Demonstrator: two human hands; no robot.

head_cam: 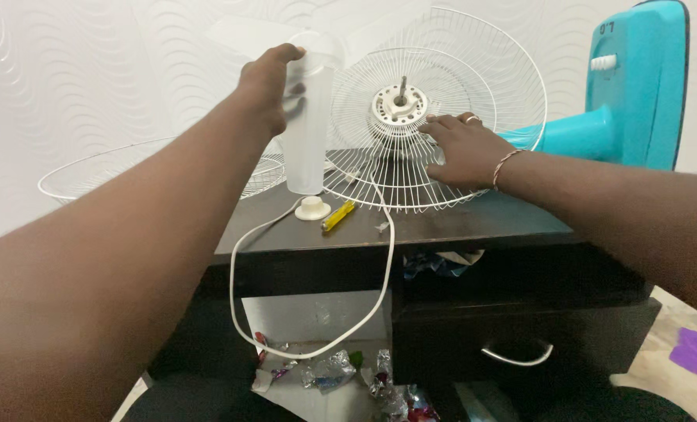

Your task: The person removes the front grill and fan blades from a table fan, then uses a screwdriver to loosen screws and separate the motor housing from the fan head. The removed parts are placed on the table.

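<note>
Hands (466,148) on wire grille (442,86), translucent blade (305,133)

wire fan guard (411,156) fills tabletop (458,223), front strip passable

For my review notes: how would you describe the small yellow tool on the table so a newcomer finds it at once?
Start at the dark table bearing the white wire fan guard. Just below the translucent fan blade gripped by the left hand sits a white round cap. Right beside it lies the screwdriver, the only yellow thing there, slim and slanted.
</note>
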